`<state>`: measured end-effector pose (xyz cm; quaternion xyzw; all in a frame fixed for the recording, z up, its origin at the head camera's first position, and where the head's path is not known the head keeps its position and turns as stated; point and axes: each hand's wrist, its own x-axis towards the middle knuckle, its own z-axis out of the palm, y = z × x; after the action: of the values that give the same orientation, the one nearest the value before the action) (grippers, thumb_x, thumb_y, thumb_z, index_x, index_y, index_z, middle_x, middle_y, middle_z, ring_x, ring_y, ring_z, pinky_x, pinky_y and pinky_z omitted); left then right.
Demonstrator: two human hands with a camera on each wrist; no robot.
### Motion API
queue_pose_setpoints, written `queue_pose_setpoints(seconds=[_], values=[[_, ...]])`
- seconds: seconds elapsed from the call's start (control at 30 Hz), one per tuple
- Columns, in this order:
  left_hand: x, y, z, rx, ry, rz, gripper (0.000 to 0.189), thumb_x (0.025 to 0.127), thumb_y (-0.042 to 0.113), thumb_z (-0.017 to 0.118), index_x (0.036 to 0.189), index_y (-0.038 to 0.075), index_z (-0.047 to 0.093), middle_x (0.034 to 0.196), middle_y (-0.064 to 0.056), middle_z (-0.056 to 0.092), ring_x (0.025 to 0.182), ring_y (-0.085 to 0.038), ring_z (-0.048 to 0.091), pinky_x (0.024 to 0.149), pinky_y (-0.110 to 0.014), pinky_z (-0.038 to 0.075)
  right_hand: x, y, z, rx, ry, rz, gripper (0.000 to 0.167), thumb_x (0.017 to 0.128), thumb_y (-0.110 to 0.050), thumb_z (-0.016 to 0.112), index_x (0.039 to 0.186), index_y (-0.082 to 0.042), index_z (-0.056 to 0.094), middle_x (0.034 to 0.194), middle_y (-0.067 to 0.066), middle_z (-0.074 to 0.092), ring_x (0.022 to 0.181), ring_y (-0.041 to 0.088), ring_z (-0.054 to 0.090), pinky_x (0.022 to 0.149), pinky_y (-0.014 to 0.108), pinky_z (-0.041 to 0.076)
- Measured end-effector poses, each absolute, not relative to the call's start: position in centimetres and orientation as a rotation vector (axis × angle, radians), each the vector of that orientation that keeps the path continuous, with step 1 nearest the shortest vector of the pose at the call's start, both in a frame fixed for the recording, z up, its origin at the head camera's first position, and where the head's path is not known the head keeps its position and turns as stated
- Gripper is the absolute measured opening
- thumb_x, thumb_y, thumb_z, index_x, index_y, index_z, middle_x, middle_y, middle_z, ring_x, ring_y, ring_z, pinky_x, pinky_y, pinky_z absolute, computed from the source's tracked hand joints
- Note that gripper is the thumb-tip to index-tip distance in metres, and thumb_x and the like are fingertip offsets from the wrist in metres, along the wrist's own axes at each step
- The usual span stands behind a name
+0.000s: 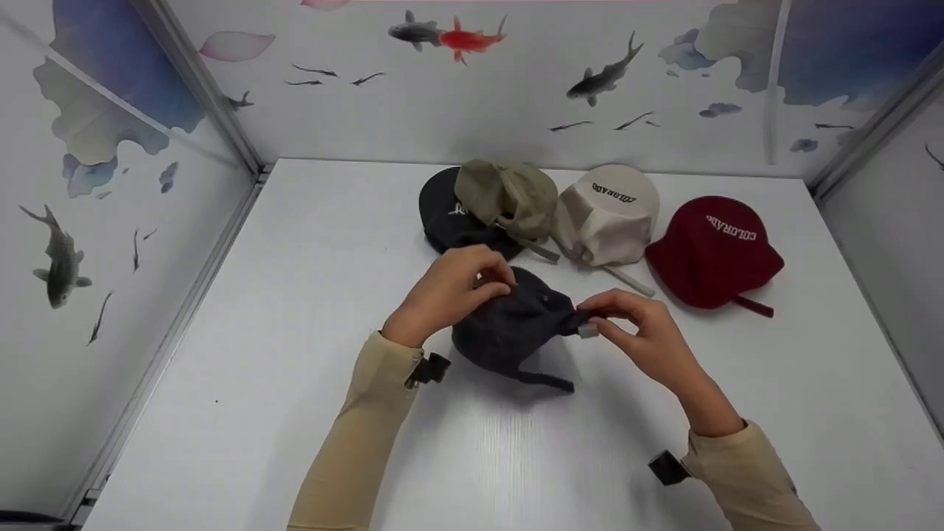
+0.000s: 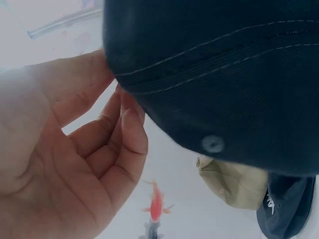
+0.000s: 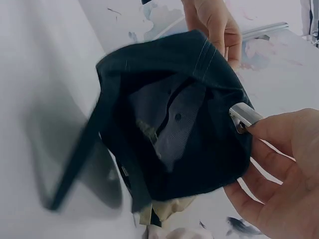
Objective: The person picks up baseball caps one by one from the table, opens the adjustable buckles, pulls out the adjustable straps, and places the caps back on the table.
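A dark navy baseball cap [image 1: 494, 335] is held above the white table, its loose strap [image 1: 547, 381] hanging toward the near side. My left hand [image 1: 453, 291] pinches the crown's fabric between thumb and fingers; the left wrist view shows a stitched seam and an eyelet [image 2: 213, 144] beside them. With thumb and fingertips, my right hand [image 1: 649, 339] grips the cap's rear edge by a metal buckle [image 3: 244, 115]. The cap's opening and dark lining [image 3: 169, 114] face the right wrist camera. The cap's brim cannot be made out.
Along the table's [image 1: 295, 310] far side lie an olive cap [image 1: 520, 193] resting on a black cap [image 1: 442, 214], a beige cap [image 1: 608, 214] and a dark red cap [image 1: 712, 258]. White panels [image 1: 487, 110] printed with fish stand behind and at both sides.
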<state>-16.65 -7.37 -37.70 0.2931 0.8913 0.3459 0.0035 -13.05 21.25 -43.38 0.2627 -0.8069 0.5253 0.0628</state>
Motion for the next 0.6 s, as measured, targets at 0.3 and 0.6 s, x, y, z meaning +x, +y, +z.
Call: queue_pose_setpoints(seconds=[0.3, 0.6], values=[[-15.8, -7.9, -37.3, 0.882, 2.909, 0.986, 0.009, 0.092, 0.018, 0.071, 0.098, 0.011, 0.072, 0.1, -0.006, 0.068, 0.095, -0.02, 0.066, 0.089, -0.034, 0.054, -13.1, 21.8, -43.1, 0.777, -2.514, 1.483, 0.02, 0.09, 0.003, 0.069, 0.104, -0.009, 0.073, 0.103, 0.006, 0.075, 0.099, -0.001, 0.066, 0.088, 0.014, 0.053], [-15.0, -9.0, -36.8, 0.886, 2.918, 1.029, 0.007, 0.093, 0.019, 0.07, 0.096, 0.012, 0.072, 0.099, -0.004, 0.067, 0.093, -0.018, 0.066, 0.087, -0.033, 0.054, -13.3, 22.5, -42.5, 0.72, -2.538, 1.439, 0.02, 0.089, 0.003, 0.069, 0.105, -0.009, 0.073, 0.103, 0.006, 0.075, 0.098, -0.001, 0.066, 0.087, 0.01, 0.052]])
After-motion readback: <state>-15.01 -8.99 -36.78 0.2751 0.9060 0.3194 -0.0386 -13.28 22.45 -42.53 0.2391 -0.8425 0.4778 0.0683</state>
